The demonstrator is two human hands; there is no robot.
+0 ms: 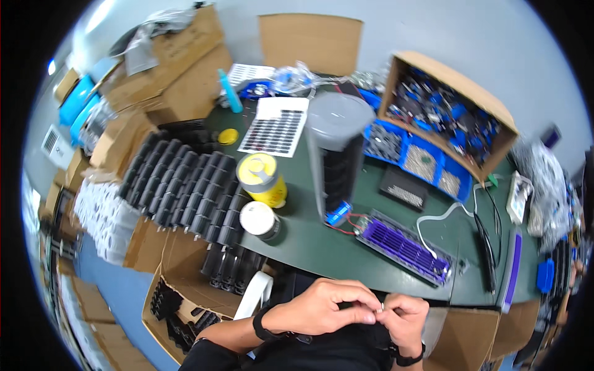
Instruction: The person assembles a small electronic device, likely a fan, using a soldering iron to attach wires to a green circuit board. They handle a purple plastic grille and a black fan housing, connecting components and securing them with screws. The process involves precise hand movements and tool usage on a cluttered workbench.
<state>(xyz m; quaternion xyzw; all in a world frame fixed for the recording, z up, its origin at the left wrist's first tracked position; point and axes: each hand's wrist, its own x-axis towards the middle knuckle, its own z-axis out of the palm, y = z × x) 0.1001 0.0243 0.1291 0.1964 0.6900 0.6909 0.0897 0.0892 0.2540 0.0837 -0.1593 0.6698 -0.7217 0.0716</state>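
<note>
Low in the picture, in front of my body, my left hand (331, 306) and my right hand (402, 315) meet fingertip to fingertip. Both are closed in a pinch around a tiny pale, shiny piece (380, 307), too small to name. Just beyond them on the green table lies a long grey housing with a purple slatted insert (405, 247). Red wires run from its left end to a small blue block (338, 213). That block rests at the foot of a tall clear cylinder (337, 148) with dark contents.
Dark tubular parts (185, 185) are stacked at left, beside a yellow-and-grey container (262, 180) and a white-topped jar (260, 221). Blue bins (421, 162) of small hardware stand below a tilted carton (455, 114). A black pen-like tool (486, 256) and a purple strip (512, 269) lie at right.
</note>
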